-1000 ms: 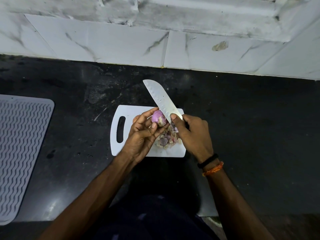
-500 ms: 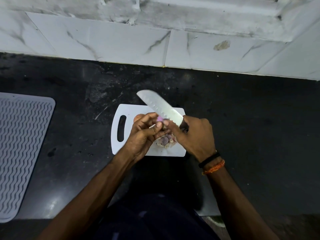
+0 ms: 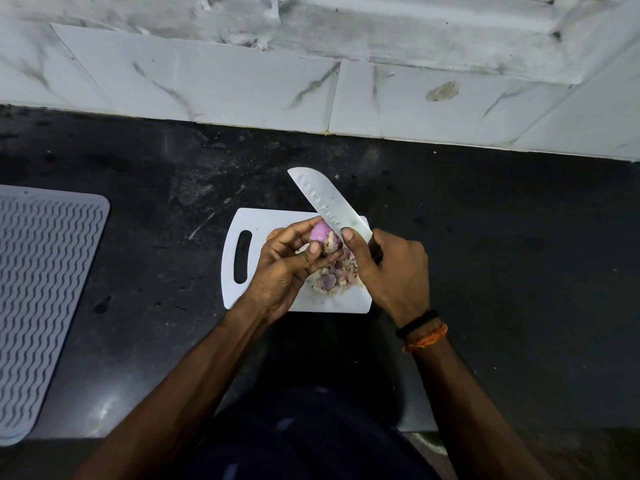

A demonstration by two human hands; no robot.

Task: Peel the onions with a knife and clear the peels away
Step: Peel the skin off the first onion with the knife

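A small purple onion (image 3: pixel 321 238) is held in my left hand (image 3: pixel 287 268) above the white cutting board (image 3: pixel 256 223). My right hand (image 3: pixel 391 271) grips the handle of a wide-bladed knife (image 3: pixel 329 202), thumb pressed near the onion. The blade points up and to the left, its edge against the onion's right side. A pile of onion peels (image 3: pixel 334 278) lies on the board under both hands. The knife handle is hidden inside my fist.
The board lies on a dark stone counter (image 3: pixel 502 254). A grey ribbed mat (image 3: pixel 41 289) covers the counter's left end. White marble tiles (image 3: pixel 242 81) form the wall behind. The counter's front edge runs just before my body.
The knife blade tipped down flatter half a second ago and has risen back to a steeper angle. The onion shows more between my fingers again.
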